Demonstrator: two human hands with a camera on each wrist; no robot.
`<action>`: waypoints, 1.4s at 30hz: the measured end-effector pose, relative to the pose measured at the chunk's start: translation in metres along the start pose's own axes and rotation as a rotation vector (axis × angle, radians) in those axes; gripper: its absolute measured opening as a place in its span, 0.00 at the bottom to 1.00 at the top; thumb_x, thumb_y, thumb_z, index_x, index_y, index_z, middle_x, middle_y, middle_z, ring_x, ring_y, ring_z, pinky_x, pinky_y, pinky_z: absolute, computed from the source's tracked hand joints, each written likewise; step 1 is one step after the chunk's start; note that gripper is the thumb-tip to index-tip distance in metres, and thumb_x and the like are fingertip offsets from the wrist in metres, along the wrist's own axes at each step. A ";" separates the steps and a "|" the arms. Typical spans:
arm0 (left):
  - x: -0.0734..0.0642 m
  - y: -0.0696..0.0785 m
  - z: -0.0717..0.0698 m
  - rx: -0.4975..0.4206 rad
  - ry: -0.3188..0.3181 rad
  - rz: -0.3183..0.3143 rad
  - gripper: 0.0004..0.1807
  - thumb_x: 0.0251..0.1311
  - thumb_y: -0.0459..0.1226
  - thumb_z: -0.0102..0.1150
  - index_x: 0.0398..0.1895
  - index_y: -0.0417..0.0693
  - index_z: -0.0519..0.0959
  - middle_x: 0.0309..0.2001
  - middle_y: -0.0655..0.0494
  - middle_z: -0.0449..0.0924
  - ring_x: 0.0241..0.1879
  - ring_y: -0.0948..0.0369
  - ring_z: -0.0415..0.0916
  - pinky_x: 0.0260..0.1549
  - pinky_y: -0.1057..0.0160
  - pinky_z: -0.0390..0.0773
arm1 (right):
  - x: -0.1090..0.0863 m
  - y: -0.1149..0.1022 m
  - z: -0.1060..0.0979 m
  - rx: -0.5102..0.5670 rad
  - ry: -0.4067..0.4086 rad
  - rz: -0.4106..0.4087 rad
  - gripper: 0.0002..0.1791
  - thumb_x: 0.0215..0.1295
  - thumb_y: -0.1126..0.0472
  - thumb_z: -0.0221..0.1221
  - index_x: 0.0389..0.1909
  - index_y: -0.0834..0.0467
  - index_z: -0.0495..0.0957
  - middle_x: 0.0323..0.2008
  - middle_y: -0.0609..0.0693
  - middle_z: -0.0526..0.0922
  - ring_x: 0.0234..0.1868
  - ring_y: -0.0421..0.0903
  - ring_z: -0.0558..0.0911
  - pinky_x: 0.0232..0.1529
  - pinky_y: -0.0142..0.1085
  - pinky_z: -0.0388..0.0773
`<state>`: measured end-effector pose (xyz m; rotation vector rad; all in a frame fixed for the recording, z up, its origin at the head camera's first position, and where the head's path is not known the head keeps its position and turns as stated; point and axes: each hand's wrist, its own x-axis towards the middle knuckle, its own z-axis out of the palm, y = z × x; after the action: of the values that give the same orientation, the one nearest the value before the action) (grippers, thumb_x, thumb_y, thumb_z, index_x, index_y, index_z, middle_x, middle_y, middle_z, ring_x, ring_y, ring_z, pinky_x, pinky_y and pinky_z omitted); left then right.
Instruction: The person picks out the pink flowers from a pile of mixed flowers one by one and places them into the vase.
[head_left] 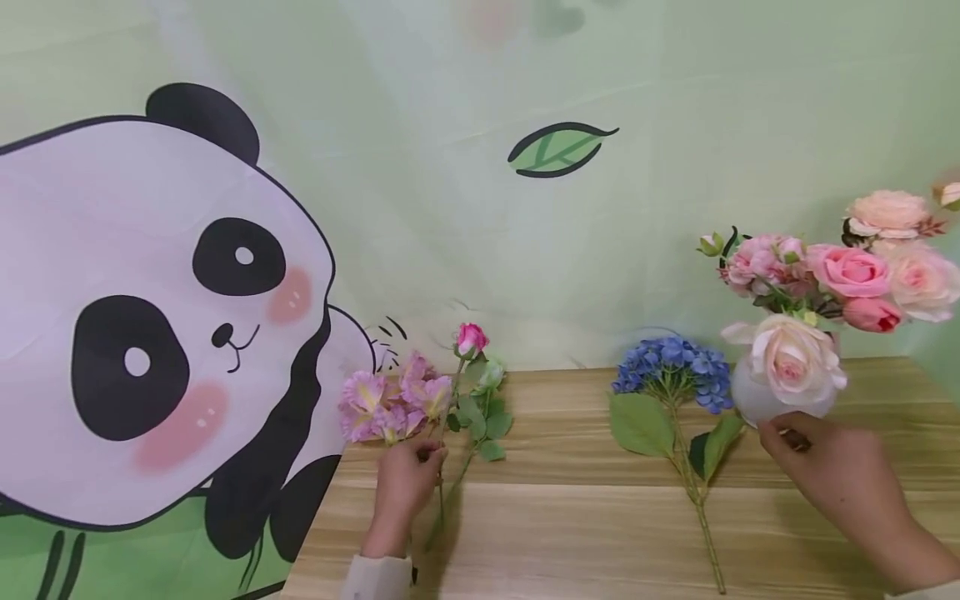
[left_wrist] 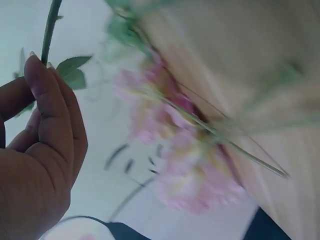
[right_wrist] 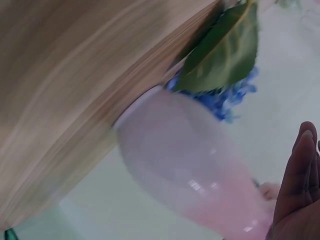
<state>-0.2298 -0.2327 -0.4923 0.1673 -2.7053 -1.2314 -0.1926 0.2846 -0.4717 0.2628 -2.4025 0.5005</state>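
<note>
My left hand (head_left: 405, 483) pinches the green stem (left_wrist: 51, 30) of a pink rose (head_left: 471, 340) between thumb and fingertips. Behind it are pink ruffled flowers (head_left: 393, 400) and a whitish bud (head_left: 491, 372) with green leaves. At the right, my right hand (head_left: 840, 475) is close to a pale rounded vase (head_left: 750, 392). In the right wrist view its fingers (right_wrist: 300, 170) look fairly straight, beside the vase's pinkish upper part, with nothing seen held. Whether they touch the vase is unclear. A large cream-pink rose (head_left: 795, 362) hangs in front of the vase.
A blue hydrangea (head_left: 675, 371) lies on the wooden table (head_left: 562, 517), left of the vase, its stem toward me. Pink roses (head_left: 855, 271) and a pink cluster (head_left: 761, 262) rise from the vase. Behind the table hangs a green panda-print backdrop (head_left: 450, 183).
</note>
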 end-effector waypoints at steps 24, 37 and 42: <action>-0.041 0.094 0.065 -0.335 -0.306 0.146 0.08 0.68 0.37 0.81 0.33 0.44 0.92 0.32 0.52 0.93 0.28 0.66 0.85 0.30 0.69 0.85 | 0.055 -0.145 0.024 0.503 -0.401 0.222 0.12 0.81 0.52 0.71 0.58 0.50 0.95 0.33 0.44 0.94 0.29 0.39 0.88 0.26 0.35 0.78; -0.049 0.098 0.076 -0.279 -0.384 0.222 0.06 0.64 0.38 0.85 0.32 0.47 0.95 0.34 0.54 0.96 0.29 0.72 0.85 0.30 0.71 0.82 | 0.064 -0.155 0.024 0.566 -0.391 0.315 0.15 0.82 0.49 0.70 0.60 0.50 0.93 0.34 0.46 0.95 0.31 0.43 0.89 0.28 0.37 0.82; -0.050 0.098 0.078 -0.276 -0.409 0.240 0.06 0.64 0.38 0.85 0.33 0.48 0.95 0.35 0.54 0.97 0.31 0.73 0.86 0.32 0.71 0.84 | 0.062 -0.154 0.025 0.610 -0.378 0.350 0.15 0.82 0.51 0.70 0.60 0.53 0.93 0.31 0.47 0.94 0.31 0.44 0.89 0.27 0.36 0.83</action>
<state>-0.1991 -0.1021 -0.4740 -0.4792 -2.7170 -1.6909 -0.2062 0.1308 -0.4060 0.2080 -2.6057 1.4624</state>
